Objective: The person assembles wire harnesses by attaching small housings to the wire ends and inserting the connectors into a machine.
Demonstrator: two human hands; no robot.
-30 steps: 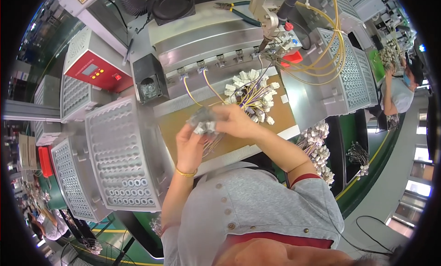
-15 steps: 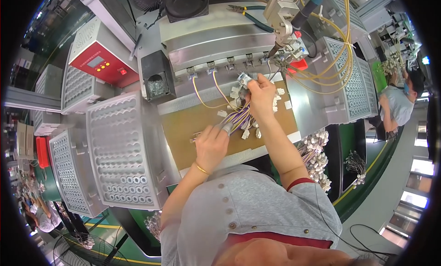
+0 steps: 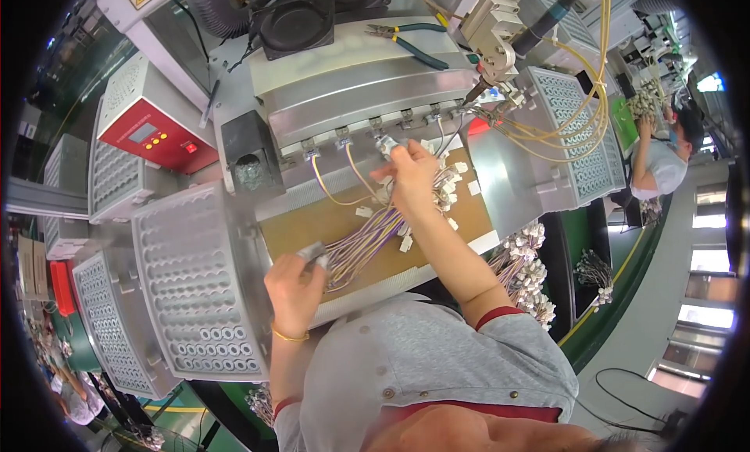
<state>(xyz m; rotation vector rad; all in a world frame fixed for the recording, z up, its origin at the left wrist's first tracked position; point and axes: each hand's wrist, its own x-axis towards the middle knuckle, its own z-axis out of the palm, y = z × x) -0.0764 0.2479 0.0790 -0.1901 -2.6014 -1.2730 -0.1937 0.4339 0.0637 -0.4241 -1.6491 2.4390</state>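
Progress looks partial to me: two looped leads (image 3: 316,173) hang from the metal rail (image 3: 328,146), while one wire bundle (image 3: 363,245), its white connectors (image 3: 449,190) too overlapped to count, lies loose on one brown mat (image 3: 291,232). I see the right hand's (image 3: 414,175) fingers pinched on one small pale part (image 3: 385,144), near the rail; whether the left hand (image 3: 293,289), beside the bundle's lower end, grips anything, I cannot tell.

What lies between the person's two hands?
In the head view, a bundle of purple and yellow wires lies over the brown board between the left hand and the right hand.
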